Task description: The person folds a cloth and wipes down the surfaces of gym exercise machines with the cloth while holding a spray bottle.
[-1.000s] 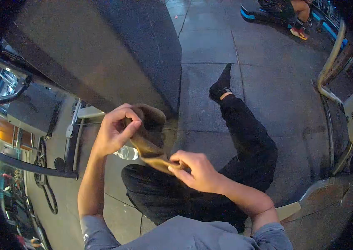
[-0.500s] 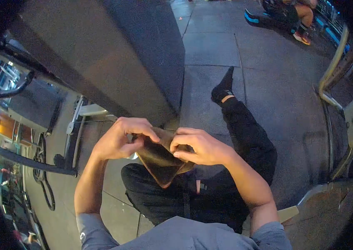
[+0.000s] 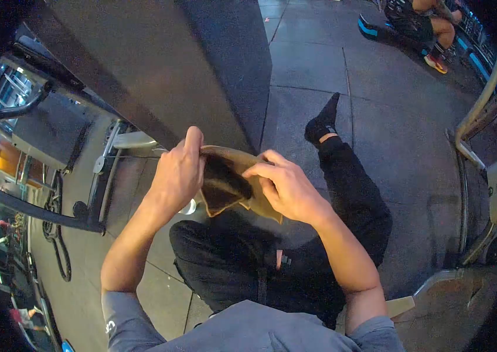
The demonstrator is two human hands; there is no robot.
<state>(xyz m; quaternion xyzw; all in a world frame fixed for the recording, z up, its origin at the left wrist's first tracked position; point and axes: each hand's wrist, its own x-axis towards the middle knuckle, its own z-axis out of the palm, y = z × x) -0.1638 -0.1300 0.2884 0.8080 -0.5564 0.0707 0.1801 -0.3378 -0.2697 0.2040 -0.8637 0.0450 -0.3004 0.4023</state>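
A brown cloth (image 3: 225,182) hangs between my two hands above my folded leg, its dark inner side showing and its lower corners pointed. My left hand (image 3: 181,170) is closed on the cloth's left end, thumb upward. At its right part, my right hand (image 3: 283,186) pinches the upper edge with bent fingers. Just below my left hand, a clear round object (image 3: 189,207), partly hidden, rests on the floor. My black trousers (image 3: 354,193) and one outstretched foot in a black sock (image 3: 323,120) lie beyond the cloth.
A large dark pillar (image 3: 160,64) rises at the upper left. Gym machine frames (image 3: 43,214) stand at the left, with another metal frame (image 3: 471,126) at the right. A seated person (image 3: 424,23) is at the upper right, on a dark and blue bench. Floor tiles (image 3: 307,64) stretch ahead.
The cloth has risen and is now spread wider between my hands. My left hand has turned, with its back facing up. My right hand has moved up and to the right.
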